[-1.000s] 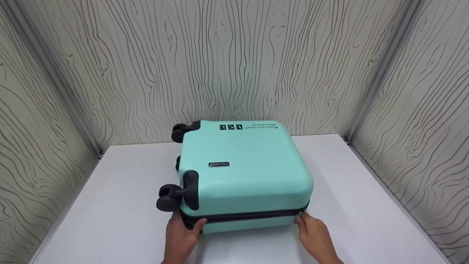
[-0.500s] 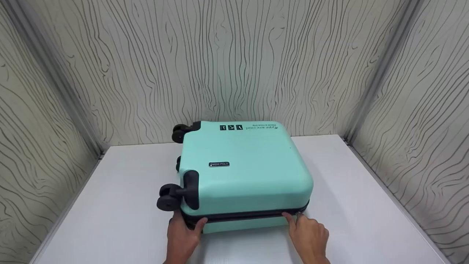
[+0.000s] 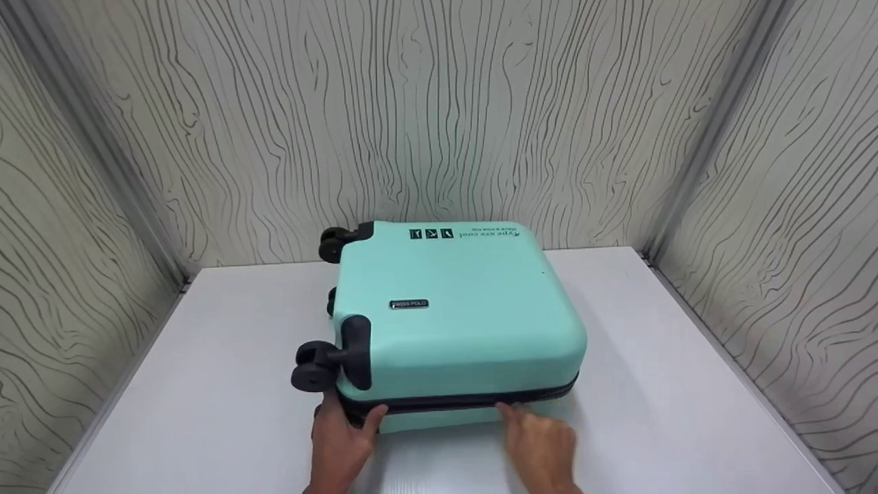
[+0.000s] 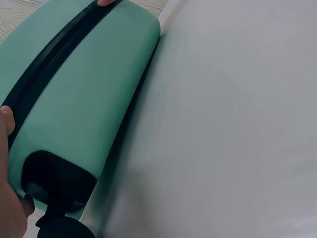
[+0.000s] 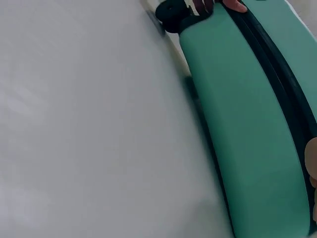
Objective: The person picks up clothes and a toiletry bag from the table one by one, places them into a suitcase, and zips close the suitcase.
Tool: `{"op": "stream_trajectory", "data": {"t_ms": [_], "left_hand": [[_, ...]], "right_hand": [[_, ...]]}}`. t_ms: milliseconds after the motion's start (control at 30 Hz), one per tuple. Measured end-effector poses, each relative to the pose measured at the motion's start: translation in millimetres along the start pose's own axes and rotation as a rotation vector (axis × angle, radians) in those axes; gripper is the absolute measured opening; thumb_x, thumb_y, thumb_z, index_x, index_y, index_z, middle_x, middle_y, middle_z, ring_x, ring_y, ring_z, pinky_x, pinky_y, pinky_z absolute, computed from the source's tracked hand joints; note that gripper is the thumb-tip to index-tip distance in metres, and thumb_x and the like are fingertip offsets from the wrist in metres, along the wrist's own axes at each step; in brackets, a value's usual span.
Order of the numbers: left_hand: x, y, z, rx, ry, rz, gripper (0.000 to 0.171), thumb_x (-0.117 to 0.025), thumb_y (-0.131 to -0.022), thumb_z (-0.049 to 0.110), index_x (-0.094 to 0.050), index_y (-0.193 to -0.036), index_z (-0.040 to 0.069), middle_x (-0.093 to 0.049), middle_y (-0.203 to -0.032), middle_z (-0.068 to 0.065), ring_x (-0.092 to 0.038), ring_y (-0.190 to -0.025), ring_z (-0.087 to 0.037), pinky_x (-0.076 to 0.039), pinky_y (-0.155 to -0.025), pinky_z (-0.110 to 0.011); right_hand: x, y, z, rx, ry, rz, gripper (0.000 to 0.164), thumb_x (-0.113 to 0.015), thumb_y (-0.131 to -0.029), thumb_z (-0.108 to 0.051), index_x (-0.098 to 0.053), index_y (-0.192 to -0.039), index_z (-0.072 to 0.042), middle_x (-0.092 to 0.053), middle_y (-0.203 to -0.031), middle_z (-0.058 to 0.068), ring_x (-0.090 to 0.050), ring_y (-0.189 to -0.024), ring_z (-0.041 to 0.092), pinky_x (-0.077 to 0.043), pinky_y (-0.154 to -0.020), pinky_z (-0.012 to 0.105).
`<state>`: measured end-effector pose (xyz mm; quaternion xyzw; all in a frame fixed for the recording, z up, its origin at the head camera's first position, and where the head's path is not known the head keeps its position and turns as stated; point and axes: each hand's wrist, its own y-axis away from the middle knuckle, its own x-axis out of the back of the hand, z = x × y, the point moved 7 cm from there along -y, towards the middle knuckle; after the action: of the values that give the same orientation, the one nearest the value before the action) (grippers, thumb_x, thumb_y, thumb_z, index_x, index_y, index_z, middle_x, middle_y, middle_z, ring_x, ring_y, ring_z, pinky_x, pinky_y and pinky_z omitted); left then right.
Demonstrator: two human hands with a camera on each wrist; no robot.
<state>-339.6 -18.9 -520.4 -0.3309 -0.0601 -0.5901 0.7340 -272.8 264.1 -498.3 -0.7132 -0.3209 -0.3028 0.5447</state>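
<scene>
A mint-green hard-shell suitcase [image 3: 459, 302] lies flat on the white table, its black wheels pointing left. The dark zipper band [image 3: 439, 403] runs along its near side. My left hand [image 3: 339, 439] grips the near left corner below a wheel [image 3: 315, 367], thumb on the band; in the left wrist view that thumb [image 4: 7, 119] lies against the zipper. Right of centre, my right hand [image 3: 542, 446] is at the band with fingers curled and thumb on it, pinching the zipper pull, which the fingers hide. Only parts of its fingers [image 5: 311, 161] show at the right wrist view's edge.
The white table [image 3: 686, 412] extends on both sides of the suitcase. Wood-grain patterned panels [image 3: 439, 110] enclose it at the back, left and right, with grey metal posts [image 3: 713, 137] in the corners.
My right hand has slid left along the zipper band from the near right corner. My left hand keeps its hold at the left corner, and the suitcase has stayed in place.
</scene>
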Motion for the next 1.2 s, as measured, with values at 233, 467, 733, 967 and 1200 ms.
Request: {"op": "stream_trajectory", "data": {"t_ms": [233, 467, 733, 967, 1200], "left_hand": [[-1.3, -0.9, 1.2, -0.029, -0.019, -0.029, 0.085, -0.07, -0.075, 0.052, -0.038, -0.134, 0.0, -0.062, -0.114, -0.011, -0.061, -0.104, -0.021, -0.048, -0.089, -0.039], [1.3, -2.0, -2.2, -0.044, 0.0, -0.085, 0.094, -0.075, -0.071, 0.048, -0.032, -0.138, -0.001, -0.06, -0.118, -0.01, -0.058, -0.108, -0.02, -0.046, -0.092, -0.04], [-2.5, -0.9, -1.1, -0.062, -0.017, -0.079, 0.085, -0.082, -0.067, 0.037, -0.039, -0.132, 0.004, -0.061, -0.113, -0.004, -0.058, -0.104, -0.017, -0.047, -0.089, -0.037], [-2.6, 2.4, -2.2, -0.044, -0.049, -0.076, 0.084, -0.085, -0.064, 0.028, -0.039, -0.132, 0.006, -0.061, -0.111, -0.002, -0.056, -0.101, -0.018, -0.047, -0.088, -0.039], [-2.3, 2.2, -1.9, -0.042, -0.025, -0.05, 0.087, -0.085, -0.063, 0.031, -0.039, -0.132, 0.007, -0.062, -0.114, -0.002, -0.058, -0.103, -0.016, -0.047, -0.089, -0.036]], "right_hand": [[-13.2, 5.6, -53.5, 0.146, -0.203, -0.154, 0.034, -0.056, -0.092, -0.02, -0.046, -0.06, -0.016, -0.037, -0.046, -0.009, -0.033, -0.04, 0.005, -0.025, -0.037, 0.024], [-15.8, 8.3, -46.4, 0.235, -0.435, -0.402, 0.023, -0.049, -0.095, -0.01, -0.054, -0.073, -0.015, -0.057, -0.06, -0.007, -0.049, -0.051, 0.001, -0.038, -0.045, 0.022], [-11.1, 14.2, -69.4, 0.354, -0.231, -0.283, 0.025, -0.054, -0.09, -0.009, -0.047, -0.066, -0.013, -0.032, -0.042, -0.01, -0.027, -0.037, 0.002, -0.02, -0.035, 0.022], [-12.1, 17.3, -99.3, 0.415, -0.219, -0.312, 0.027, -0.052, -0.09, -0.008, -0.048, -0.064, -0.013, -0.026, -0.042, -0.012, -0.023, -0.037, 0.001, -0.019, -0.034, 0.021], [-12.8, 19.6, -120.7, 0.486, -0.212, -0.301, 0.027, -0.055, -0.088, -0.01, -0.045, -0.064, -0.015, -0.026, -0.042, -0.011, -0.026, -0.035, 0.003, -0.018, -0.034, 0.023]]}}
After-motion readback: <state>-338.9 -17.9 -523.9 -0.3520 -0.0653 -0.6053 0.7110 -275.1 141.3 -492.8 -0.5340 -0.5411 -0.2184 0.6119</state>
